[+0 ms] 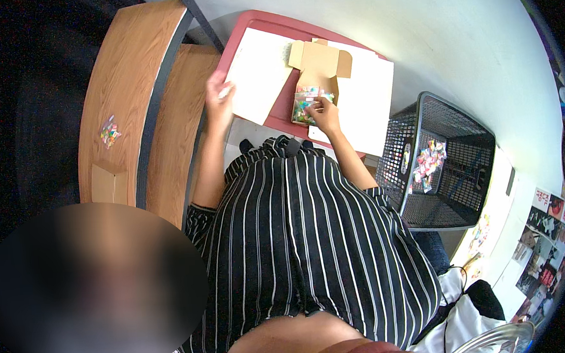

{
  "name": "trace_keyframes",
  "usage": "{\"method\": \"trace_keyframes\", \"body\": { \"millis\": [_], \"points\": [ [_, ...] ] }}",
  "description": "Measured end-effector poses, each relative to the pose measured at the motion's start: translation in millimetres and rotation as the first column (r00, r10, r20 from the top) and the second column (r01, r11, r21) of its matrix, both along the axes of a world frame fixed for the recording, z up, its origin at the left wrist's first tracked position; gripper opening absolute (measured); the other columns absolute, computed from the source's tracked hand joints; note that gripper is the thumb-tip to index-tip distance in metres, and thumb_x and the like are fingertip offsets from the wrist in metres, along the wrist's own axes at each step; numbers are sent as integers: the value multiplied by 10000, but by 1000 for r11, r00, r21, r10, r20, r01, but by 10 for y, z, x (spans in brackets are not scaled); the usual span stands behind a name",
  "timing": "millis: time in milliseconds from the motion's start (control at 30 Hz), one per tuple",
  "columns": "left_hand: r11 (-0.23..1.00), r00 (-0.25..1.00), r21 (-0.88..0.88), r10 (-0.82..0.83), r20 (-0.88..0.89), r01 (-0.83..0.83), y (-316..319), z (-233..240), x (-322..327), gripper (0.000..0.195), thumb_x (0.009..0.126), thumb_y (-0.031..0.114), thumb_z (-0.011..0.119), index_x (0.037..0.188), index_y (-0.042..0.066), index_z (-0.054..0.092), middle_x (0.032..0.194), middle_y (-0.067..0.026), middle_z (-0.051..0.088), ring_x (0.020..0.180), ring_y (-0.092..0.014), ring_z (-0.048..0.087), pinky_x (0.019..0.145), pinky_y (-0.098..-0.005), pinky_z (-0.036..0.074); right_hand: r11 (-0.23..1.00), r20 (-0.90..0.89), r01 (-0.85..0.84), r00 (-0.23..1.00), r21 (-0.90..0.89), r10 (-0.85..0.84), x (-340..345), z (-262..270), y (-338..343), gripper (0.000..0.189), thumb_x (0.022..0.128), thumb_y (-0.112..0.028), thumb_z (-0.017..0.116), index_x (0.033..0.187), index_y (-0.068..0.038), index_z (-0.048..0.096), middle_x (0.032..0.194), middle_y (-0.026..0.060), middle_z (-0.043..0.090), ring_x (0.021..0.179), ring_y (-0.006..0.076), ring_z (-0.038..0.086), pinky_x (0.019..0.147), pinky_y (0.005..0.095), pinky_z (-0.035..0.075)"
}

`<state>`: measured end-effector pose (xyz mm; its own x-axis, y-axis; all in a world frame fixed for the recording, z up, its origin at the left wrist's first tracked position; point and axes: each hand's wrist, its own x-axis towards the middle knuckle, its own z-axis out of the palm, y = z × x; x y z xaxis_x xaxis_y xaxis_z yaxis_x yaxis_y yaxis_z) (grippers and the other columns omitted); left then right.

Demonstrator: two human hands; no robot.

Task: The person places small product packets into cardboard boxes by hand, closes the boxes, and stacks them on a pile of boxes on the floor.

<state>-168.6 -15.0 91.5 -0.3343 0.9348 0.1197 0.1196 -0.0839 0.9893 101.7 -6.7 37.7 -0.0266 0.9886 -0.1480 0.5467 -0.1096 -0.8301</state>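
An unfolded-lid brown cardboard box (322, 59) stands on a red plastic table (278, 102), its flaps spread away from me. Inside it lie clear packets (303, 109) of small multicoloured pieces. My right hand (326, 115) reaches over the box's near end, fingers bent against the packets; whether they pinch one cannot be made out. At the table's left edge, my left hand (218, 98) is blurred and raised, with a small white object (226, 90) between thumb and fingers. White sheets (262, 72) lie under and beside the box, on both sides.
To the right stands a dark plastic mesh basket (459, 167) holding several colourful packets (428, 164). At left, a wood-grain shelf (128, 74) carries a packet of coloured pieces (110, 133) and a cardboard box (108, 183). A person (97, 291) is close at lower left. A wall borders the right.
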Motion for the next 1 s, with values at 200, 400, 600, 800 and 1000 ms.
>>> {"method": "trace_keyframes", "body": {
  "millis": [200, 400, 600, 800, 1000],
  "points": [
    [835, 822, 214, 543, -170, -507, -506, 493, -937, 419, 766, 42, 574, 1138, 9, 385, 1150, -103, 431, 939, -160, 470, 752, -271, 427, 999, 124, 4, 992, 48, -10, -67, 6, -31, 324, 679, -97, 655, 944, 60, 554, 724, 145, 630, 631, 188, 621, 581, 290, 491],
    [541, 315, 446, 816, -485, -713, -968, 693, -1509, 399, 731, 76, 597, 1079, -1, 417, 1052, -149, 443, 871, -248, 445, 732, -339, 383, 996, 158, 12, 987, 84, -25, -88, -74, -59, 340, 650, -127, 682, 916, 50, 566, 704, 157, 618, 617, 211, 608, 585, 303, 478],
    [484, 122, 431, 760, -638, -761, -1031, 699, -2099, 487, 707, 203, 622, 1077, -31, 408, 1084, -219, 413, 1006, -354, 397, 876, -430, 323, 975, 252, -101, 967, 199, 49, -31, -174, -45, 358, 637, -137, 692, 917, 53, 575, 700, 156, 610, 619, 221, 602, 564, 311, 471],
    [400, 133, 80, 476, -869, -913, -874, 558, -2476, 794, 690, 487, 601, 1246, 18, 283, 1265, -233, 297, 1150, -383, 294, 949, -477, 236, 944, 304, -108, 953, 310, 10, -133, 178, -112, 445, 673, -150, 673, 1041, 36, 508, 815, 158, 526, 759, 266, 540, 670, 335, 438],
    [369, 332, -174, 421, -844, -913, -723, 644, -2551, 777, 643, 461, 667, 1187, 7, 349, 1203, -211, 378, 1131, -360, 341, 934, -460, 274, 870, 284, -142, 959, 472, 2, -58, 225, -134, 360, 700, -90, 630, 1027, 11, 520, 918, 148, 510, 753, 258, 514, 673, 340, 436]
  ]
}}
